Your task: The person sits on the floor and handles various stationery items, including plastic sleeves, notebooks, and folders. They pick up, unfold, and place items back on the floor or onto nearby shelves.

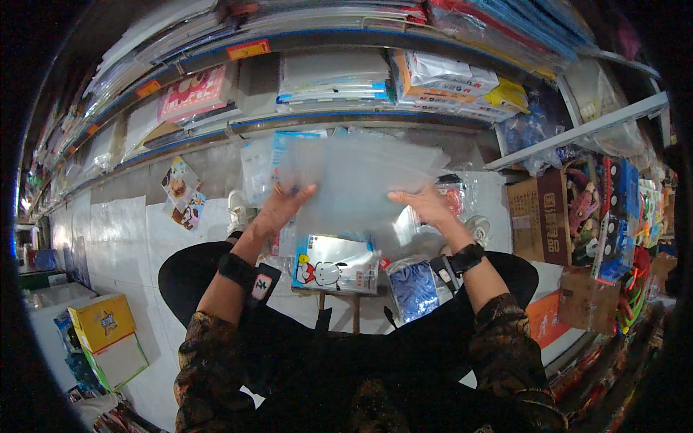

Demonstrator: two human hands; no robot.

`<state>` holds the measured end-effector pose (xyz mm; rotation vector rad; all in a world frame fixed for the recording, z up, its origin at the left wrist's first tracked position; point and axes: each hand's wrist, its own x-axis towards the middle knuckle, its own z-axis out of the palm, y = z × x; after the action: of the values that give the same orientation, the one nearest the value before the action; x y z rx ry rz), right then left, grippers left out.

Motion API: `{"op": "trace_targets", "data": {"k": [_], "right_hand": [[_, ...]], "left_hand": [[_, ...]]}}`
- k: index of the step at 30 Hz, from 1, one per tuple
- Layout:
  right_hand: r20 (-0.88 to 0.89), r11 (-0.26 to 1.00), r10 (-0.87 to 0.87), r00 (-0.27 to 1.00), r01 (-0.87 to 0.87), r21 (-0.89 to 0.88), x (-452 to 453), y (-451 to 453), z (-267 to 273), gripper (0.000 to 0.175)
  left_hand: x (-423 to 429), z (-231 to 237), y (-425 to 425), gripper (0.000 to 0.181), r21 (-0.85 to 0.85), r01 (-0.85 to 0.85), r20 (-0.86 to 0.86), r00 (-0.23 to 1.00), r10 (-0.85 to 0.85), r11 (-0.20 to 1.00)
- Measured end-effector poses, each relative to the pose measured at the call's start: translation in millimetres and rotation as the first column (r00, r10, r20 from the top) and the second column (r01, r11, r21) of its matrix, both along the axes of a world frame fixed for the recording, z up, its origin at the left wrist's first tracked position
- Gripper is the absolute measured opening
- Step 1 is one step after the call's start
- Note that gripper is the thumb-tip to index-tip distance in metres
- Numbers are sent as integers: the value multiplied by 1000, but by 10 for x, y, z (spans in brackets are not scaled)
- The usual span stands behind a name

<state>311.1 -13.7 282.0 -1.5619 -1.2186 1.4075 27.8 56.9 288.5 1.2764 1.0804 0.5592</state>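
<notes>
Between my two hands is a stack of translucent plastic sheets [357, 178], blurred by motion. My left hand [289, 203] grips its left edge, thumb on top and fingers partly hidden. On the right edge, my right hand [425, 203] holds on with its thumb over the sheets. Just below the stack lies a clear plastic pack with a cartoon dog print [335, 265], on what looks like a low wooden support. Packs with blue printing [287, 149] lie beyond my left hand. A pack with a dark blue sheet [414, 287] rests near my right knee.
A shelf ahead bears stacked plastic sleeves [333, 76] and paper-wrapped packs [446, 78]. Cartoon cards [184, 192] lie on the floor at left. To the right stands a cardboard box of toys [541, 216]; a yellow box [103, 325] sits at lower left.
</notes>
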Motion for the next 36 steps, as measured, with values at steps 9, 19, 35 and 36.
{"op": "trace_targets", "data": {"k": [9, 19, 35, 36], "right_hand": [[78, 999, -11, 997, 8, 40, -215, -247, -1023, 41], [67, 949, -269, 961, 277, -150, -55, 39, -814, 33], [-320, 978, -202, 926, 210, -10, 93, -268, 600, 28], [-328, 972, -217, 919, 234, 13, 49, -273, 600, 29]], "left_hand": [[-134, -1350, -330, 44, 783, 280, -375, 925, 62, 555], [28, -1141, -4, 41, 43, 181, -286, 945, -161, 983], [76, 567, 1, 45, -151, 116, 409, 911, -45, 982], [116, 560, 15, 47, -164, 82, 397, 918, -10, 983]]}}
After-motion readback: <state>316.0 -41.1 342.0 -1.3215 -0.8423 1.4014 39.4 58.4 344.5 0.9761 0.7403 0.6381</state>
